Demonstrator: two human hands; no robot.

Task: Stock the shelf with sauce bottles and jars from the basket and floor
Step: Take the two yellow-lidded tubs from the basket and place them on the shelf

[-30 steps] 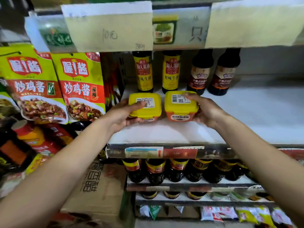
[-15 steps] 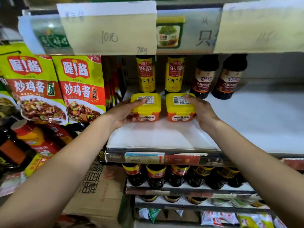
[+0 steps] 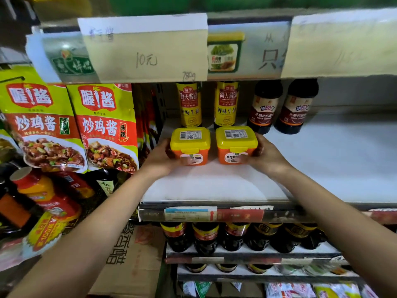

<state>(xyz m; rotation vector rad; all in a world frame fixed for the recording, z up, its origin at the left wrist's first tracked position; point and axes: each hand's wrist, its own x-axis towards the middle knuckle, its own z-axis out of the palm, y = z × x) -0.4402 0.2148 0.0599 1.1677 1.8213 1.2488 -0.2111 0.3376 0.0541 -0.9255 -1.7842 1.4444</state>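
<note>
On the white shelf (image 3: 322, 164), two orange sauce tubs with yellow lids are sitting side by side, just in front of the two yellow-labelled soy sauce bottles (image 3: 190, 104). The left hand (image 3: 160, 158) is gripping the left tub (image 3: 190, 146); the right hand (image 3: 267, 153) is gripping the right tub (image 3: 236, 145). Two dark bottles (image 3: 265, 106) are standing right of the soy sauce.

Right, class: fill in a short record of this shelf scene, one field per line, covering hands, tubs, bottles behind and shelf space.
left hand: grip on the left tub
right hand: grip on the right tub
tubs: yellow lids, orange bodies, side by side, resting on the white shelf
behind tubs: two yellow-label bottles, then two dark bottles to their right
free space: right part of the shelf is bare
left of the shelf: hanging sauce packets
</note>
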